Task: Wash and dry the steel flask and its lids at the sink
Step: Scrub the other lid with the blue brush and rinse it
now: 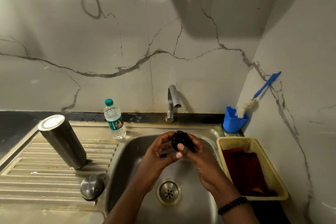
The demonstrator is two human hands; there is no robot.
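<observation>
You are holding the small black lid (180, 141) over the sink (209, 132), in the middle of the frame. It looks wet and shiny, so it could be slipping out and dropping into the bowl near the drain (169, 192). No water is coming from the tap (172, 103), so any soap may be staying on the lid.

Your left hand (160, 151) and your right hand (196, 149) are both curling around the lid. Your fingers (181, 147) are bending close and pressing on it, not spreading wide.

The steel flask (61, 142) is standing upside down on the draining board at the left. The round steel lid (91, 186) is sitting just below it, near the edge of the sink.
</observation>
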